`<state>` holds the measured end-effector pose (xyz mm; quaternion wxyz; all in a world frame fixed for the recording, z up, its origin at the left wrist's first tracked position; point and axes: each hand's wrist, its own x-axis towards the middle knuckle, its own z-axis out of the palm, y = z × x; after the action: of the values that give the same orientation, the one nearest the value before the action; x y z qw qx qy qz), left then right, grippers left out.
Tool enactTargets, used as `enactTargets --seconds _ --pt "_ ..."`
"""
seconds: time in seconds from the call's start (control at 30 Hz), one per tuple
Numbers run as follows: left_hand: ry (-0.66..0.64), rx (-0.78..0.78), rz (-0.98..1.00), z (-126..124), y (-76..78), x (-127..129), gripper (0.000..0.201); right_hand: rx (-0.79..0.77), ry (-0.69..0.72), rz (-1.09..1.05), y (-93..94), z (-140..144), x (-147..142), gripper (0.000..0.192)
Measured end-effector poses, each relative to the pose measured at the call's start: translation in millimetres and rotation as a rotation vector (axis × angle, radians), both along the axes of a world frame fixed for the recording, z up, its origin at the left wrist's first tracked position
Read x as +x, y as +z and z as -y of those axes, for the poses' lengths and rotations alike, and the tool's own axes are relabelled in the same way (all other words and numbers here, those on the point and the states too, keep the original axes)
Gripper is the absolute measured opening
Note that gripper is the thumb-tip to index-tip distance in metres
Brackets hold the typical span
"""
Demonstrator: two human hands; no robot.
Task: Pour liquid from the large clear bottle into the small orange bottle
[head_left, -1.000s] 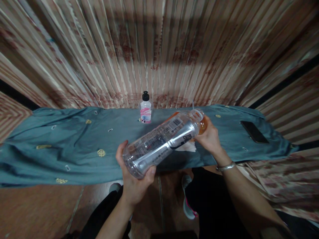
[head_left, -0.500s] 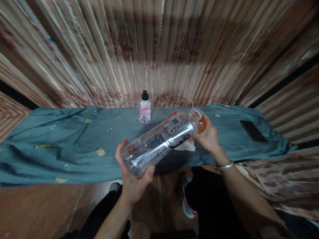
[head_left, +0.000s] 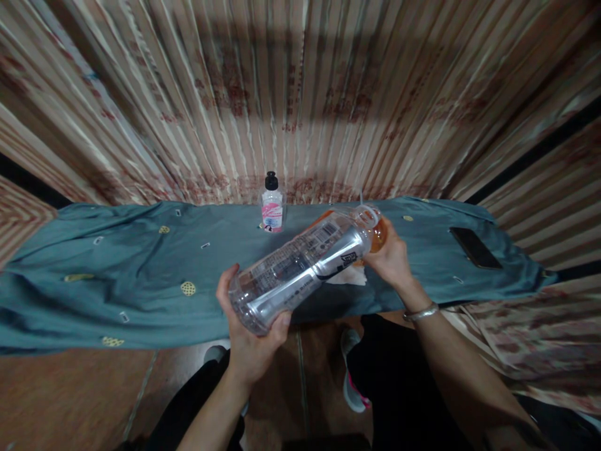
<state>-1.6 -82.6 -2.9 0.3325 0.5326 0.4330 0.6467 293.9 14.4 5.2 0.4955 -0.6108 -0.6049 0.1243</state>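
Left hand (head_left: pixel 251 341) gripped bottle (head_left: pixel 303 266) base, right hand (head_left: pixel 392 257) clasped the neck (mouth up-right), long axis slanting between them

One head-worn camera looks forward and steeply down from above the person's lap. It faces a cloth-covered table (head_left: pixel 141 269) with a curtain (head_left: pixel 300 94) close behind it. The hands sit near the lens at centre; the floor and legs fill the bottom edge. The wide lens bends the edges.
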Motion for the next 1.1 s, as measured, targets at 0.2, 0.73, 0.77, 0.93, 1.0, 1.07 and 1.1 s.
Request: enactTargets --seconds 0.2,0.73,0.77,0.93,1.0,1.07,1.1 --pt "-0.008 0.003 0.001 -0.2 0.0 -0.1 0.091 0.004 0.0 0.004 0.8 0.4 0.0 0.09" --pt "-0.008 -0.01 0.012 0.5 -0.2 -0.4 0.092 -0.014 -0.022 0.009 6.2 2.0 -4.3 0.089" --pt "-0.012 -0.01 0.013 0.4 -0.2 -0.5 0.092 -0.013 -0.02 0.01 5.8 2.0 -4.0 0.09" --pt "-0.008 0.006 0.004 -0.5 -0.6 0.1 0.092 -0.016 -0.018 0.008 3.1 1.9 -2.3 0.091" --pt "-0.004 0.007 0.004 -0.8 -0.4 0.4 0.092 -0.021 -0.01 0.009 2.4 1.8 -2.0 0.092" --pt "-0.006 0.003 0.007 -0.8 0.2 0.4 0.092 -0.018 -0.004 0.011 2.1 1.7 -1.9 0.093" --pt "-0.008 0.001 0.009 -0.7 0.5 0.3 0.092 -0.012 -0.004 0.012 2.2 1.7 -1.9 0.093"
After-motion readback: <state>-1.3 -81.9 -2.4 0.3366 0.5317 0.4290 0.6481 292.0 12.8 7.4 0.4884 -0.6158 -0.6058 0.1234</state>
